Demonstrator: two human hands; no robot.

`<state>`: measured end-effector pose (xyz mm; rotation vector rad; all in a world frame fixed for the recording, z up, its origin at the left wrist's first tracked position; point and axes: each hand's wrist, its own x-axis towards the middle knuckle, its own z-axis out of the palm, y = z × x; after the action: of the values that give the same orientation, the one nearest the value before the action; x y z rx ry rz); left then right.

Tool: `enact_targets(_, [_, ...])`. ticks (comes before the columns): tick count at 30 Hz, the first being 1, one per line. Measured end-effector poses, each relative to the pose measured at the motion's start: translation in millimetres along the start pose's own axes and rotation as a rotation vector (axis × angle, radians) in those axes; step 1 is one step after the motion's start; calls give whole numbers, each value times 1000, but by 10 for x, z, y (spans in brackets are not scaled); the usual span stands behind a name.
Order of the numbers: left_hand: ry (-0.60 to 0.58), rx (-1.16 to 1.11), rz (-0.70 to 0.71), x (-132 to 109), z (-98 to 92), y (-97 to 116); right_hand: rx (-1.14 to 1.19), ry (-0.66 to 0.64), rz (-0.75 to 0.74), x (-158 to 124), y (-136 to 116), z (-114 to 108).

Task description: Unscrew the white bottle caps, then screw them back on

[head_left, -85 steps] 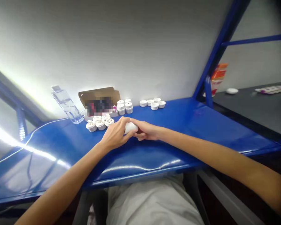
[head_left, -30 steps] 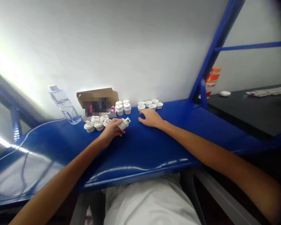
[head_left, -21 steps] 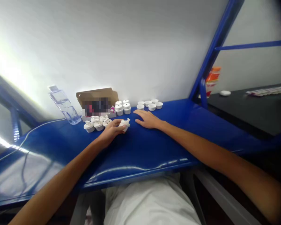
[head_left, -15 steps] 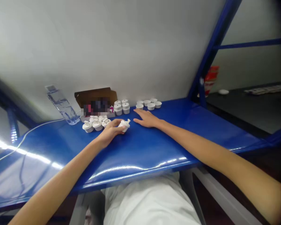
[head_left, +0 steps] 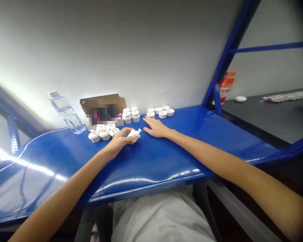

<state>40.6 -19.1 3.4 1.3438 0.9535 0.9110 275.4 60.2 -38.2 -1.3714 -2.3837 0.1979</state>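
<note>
My left hand (head_left: 119, 141) is closed round a small white plastic plug part (head_left: 134, 134) with prongs showing at its right end, held just above the blue table (head_left: 166, 158). My right hand (head_left: 155, 128) lies flat on the table with fingers stretched out, holding nothing, a short way right of the part. Behind my right hand sits a group of white shallow caps (head_left: 160, 112). Left of my left hand stands a cluster of white plug parts (head_left: 102, 132), and behind them stacked white pieces (head_left: 131, 114).
A brown cardboard box (head_left: 103, 109) stands against the grey wall. A clear water bottle (head_left: 65, 112) lies tilted to its left, with a white cable (head_left: 27, 149) running along the table. Blue frame posts (head_left: 224, 64) rise at right, beside a dark bench (head_left: 267, 114).
Both hands had been joined on a white part; they separated. My right hand moved toward the caps and flattened on the table, while my left hand kept the plug part and turned it.
</note>
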Motion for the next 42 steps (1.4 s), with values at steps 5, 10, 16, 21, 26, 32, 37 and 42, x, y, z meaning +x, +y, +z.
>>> enact_targets(5, [-9, 0, 7, 11, -15, -18, -15, 22, 83, 20, -7, 25])
enact_targets(10, [-23, 14, 13, 16, -18, -21, -43, 53, 164, -8, -56, 13])
enact_targets(16, [-3, 22, 8, 15, -3, -9, -35, 60, 114, -25, -48, 20])
enact_targets(21, [-9, 10, 4, 21, -3, -15, -42, 56, 90, -20, -28, 29])
enact_targets(26, [-1, -22, -32, 32, -32, -38, -49, 68, 74, -15, -12, 34])
enact_targets(32, [22, -35, -51, 24, -27, -32, -45, 54, 86, -18, -5, 41])
enact_targets(37, [45, 1, 2, 0, 10, -4, -40, 42, 85, -15, -3, 38])
enact_targets(42, [4, 70, 53, 7, 1, -22, -40, 61, 44, -14, 2, 34])
